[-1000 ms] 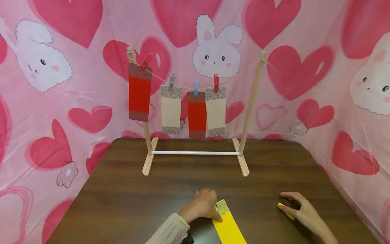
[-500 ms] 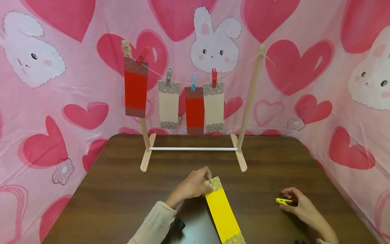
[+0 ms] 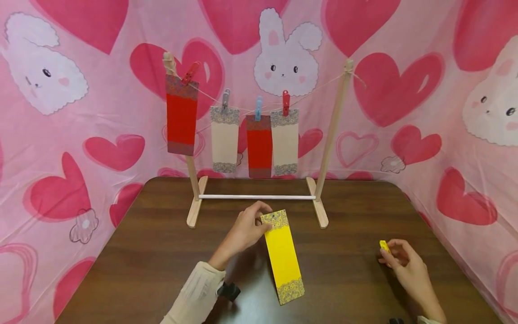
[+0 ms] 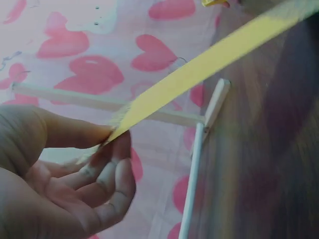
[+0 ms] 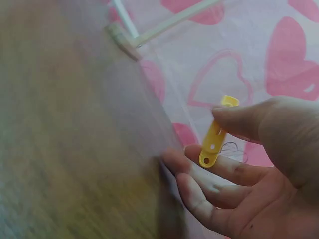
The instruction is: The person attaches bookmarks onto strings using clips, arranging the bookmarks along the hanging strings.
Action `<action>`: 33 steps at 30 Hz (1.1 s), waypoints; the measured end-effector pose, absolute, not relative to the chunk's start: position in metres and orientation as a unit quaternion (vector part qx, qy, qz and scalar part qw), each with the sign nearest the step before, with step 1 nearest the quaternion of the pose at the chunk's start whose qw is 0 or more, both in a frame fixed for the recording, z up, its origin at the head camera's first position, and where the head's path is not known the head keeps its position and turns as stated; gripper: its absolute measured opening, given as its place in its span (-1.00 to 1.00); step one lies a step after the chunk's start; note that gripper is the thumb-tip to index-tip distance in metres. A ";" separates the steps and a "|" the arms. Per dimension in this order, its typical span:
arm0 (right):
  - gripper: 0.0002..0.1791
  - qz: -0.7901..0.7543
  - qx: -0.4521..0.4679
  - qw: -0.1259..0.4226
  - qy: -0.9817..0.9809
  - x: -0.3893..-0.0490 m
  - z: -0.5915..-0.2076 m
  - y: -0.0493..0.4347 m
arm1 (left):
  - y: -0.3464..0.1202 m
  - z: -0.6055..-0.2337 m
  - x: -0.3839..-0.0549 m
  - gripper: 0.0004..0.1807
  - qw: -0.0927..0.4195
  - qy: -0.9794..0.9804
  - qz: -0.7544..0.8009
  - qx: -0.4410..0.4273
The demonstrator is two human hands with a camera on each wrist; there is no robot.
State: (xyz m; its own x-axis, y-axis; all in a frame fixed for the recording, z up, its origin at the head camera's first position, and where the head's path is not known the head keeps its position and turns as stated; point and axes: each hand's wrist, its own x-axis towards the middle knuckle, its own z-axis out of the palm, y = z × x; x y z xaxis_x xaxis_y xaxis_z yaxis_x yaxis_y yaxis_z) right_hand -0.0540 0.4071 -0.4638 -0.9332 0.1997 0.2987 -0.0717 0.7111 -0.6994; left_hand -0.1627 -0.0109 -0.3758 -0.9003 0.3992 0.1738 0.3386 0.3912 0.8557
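Note:
My left hand pinches the lace-patterned upper end of a yellow card between thumb and fingers. The card slants down to the right, over the table in front of the rack. In the left wrist view the yellow card shows nearly edge-on, its near end between thumb and fingertips. At the right, my right hand holds a yellow clothespin. The right wrist view shows the clothespin under the thumb and against the fingers, its holed end pointing down.
A wooden rack with a string stands at the table's back. Clothespins hang several cards on the string: a red card at the left post, then a cream card, another red card and another cream card. A heart-patterned cloth hangs behind.
The left hand has lifted the yellow card off the table and moved it forward and left, toward the rack. The right hand has picked up the clothespin and turned it upward.

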 end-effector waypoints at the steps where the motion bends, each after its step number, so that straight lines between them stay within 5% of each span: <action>1: -0.73 0.394 -0.038 0.185 -0.900 -0.055 -0.464 0.407 | -0.011 -0.374 -0.163 -0.66 0.022 0.827 0.517 0.222; 13: -0.74 0.321 -0.089 0.204 -0.920 -0.055 -0.463 0.404 | -0.010 -0.357 -0.156 -0.83 -0.065 0.785 0.574 0.225; 27: -0.65 0.303 -0.109 0.204 -0.924 -0.051 -0.465 0.408 | 0.001 -0.367 -0.147 -0.92 -0.017 0.791 0.493 0.361; 33: -0.71 0.309 -0.109 0.253 -0.910 -0.054 -0.459 0.403 | -0.004 -0.372 -0.153 -0.95 -0.019 0.802 0.477 0.359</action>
